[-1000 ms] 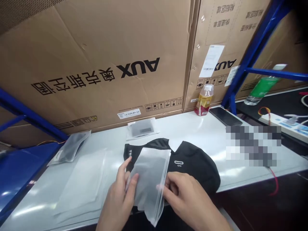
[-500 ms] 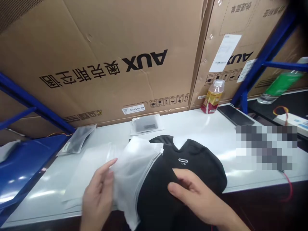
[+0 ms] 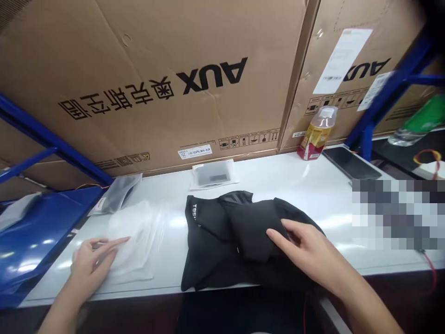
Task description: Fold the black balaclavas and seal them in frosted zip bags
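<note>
A black garment (image 3: 215, 236) lies partly folded over itself on the white shelf top, with white lettering on its left part and grey stripes near the top. My right hand (image 3: 306, 248) pinches a raised fold of it between thumb and fingers. My left hand (image 3: 93, 264) is at the left, its index finger stretched over a stack of frosted plastic bags (image 3: 139, 246). Nothing shows in that hand, and its fingers are apart. Whether the fingertips press on the top bag is hard to tell.
Two filled frosted pouches, a left pouch (image 3: 120, 192) and a middle pouch (image 3: 213, 174), lie at the back. Behind stand large cardboard boxes (image 3: 156, 46). A drink bottle (image 3: 318, 134) and a black phone (image 3: 351, 163) are at right. Blue frame posts (image 3: 45, 134) flank the shelf.
My left hand has moved left and let go of the frosted bag, which now lies on the stack. My right hand has shifted right, folding the garment so its small white logo is hidden.
</note>
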`<state>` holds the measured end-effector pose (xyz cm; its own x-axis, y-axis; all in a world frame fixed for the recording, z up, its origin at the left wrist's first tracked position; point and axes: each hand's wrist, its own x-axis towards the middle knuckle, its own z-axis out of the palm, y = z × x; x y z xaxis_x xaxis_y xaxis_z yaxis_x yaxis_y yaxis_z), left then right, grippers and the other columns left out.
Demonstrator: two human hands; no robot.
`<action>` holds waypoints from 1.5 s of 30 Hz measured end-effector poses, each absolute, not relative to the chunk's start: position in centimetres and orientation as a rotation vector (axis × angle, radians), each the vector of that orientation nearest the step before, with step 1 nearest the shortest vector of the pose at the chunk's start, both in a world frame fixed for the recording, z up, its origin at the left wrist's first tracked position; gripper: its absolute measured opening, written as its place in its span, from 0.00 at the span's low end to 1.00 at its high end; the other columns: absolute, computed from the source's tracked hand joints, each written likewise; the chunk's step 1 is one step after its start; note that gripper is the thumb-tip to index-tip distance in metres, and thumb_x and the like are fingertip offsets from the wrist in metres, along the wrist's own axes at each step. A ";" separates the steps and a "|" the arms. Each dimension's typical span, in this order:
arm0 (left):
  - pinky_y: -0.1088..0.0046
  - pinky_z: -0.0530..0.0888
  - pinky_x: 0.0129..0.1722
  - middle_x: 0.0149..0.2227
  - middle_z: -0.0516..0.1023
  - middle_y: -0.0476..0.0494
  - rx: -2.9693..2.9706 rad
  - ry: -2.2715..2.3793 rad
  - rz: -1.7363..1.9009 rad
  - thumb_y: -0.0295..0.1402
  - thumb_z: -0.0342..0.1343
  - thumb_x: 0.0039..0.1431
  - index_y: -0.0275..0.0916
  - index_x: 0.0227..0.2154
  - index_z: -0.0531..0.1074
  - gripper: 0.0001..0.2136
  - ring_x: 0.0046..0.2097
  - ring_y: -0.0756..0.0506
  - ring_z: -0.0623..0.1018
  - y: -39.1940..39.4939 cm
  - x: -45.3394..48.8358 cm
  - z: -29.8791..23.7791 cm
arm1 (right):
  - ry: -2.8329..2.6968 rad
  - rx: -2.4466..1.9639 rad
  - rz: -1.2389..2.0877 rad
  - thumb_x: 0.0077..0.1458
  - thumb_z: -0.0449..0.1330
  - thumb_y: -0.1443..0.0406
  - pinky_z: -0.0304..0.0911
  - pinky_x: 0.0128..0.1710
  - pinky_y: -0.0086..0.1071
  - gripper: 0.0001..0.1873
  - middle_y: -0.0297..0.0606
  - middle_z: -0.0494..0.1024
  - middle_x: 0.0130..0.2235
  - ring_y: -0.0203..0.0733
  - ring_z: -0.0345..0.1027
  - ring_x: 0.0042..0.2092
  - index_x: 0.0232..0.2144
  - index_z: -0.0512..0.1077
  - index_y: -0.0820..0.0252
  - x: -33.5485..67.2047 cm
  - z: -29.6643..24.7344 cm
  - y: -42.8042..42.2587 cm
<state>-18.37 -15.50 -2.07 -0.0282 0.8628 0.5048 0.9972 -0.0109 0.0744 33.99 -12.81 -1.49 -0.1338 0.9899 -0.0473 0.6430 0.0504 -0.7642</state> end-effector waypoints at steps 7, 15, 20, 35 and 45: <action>0.36 0.56 0.69 0.65 0.76 0.40 -1.997 -2.218 -0.409 0.38 0.38 0.75 0.46 0.62 0.73 0.22 0.68 0.31 0.70 -15.4 -17.5 -3.6 | -2.056 -1.483 0.370 0.60 0.65 0.48 0.68 0.60 0.53 0.40 0.42 0.60 0.72 0.62 0.59 0.69 0.70 0.58 0.42 32.6 -0.2 -14.2; 0.40 0.67 0.67 0.56 0.81 0.45 -2.073 -1.529 -0.625 0.31 0.60 0.65 0.52 0.52 0.77 0.15 0.61 0.32 0.79 -17.3 -10.5 0.7 | -2.017 -1.184 0.580 0.57 0.59 0.75 0.66 0.61 0.52 0.28 0.37 0.79 0.57 0.55 0.67 0.62 0.58 0.71 0.48 30.7 -0.3 -12.7; 0.49 0.77 0.58 0.61 0.74 0.30 -2.533 -1.524 -0.801 0.39 0.61 0.65 0.39 0.69 0.61 0.31 0.62 0.30 0.74 -18.0 5.0 0.6 | -1.308 -0.900 1.172 0.62 0.62 0.63 0.69 0.59 0.46 0.15 0.39 0.76 0.57 0.52 0.70 0.60 0.51 0.70 0.48 27.8 0.9 -14.6; 0.57 0.75 0.51 0.50 0.74 0.39 -2.214 -1.930 -0.876 0.29 0.47 0.70 0.43 0.44 0.74 0.10 0.53 0.37 0.77 -13.8 0.8 1.0 | -1.725 -1.565 0.288 0.66 0.58 0.61 0.57 0.67 0.62 0.30 0.45 0.53 0.73 0.63 0.48 0.73 0.68 0.60 0.45 35.0 -1.8 -14.6; 0.55 0.69 0.56 0.44 0.79 0.48 -2.796 -1.480 -0.533 0.23 0.51 0.69 0.47 0.52 0.74 0.15 0.46 0.42 0.78 -15.7 6.3 2.0 | -2.381 -1.195 0.311 0.65 0.55 0.73 0.74 0.45 0.42 0.25 0.40 0.81 0.50 0.48 0.76 0.47 0.62 0.69 0.52 34.0 2.0 -10.0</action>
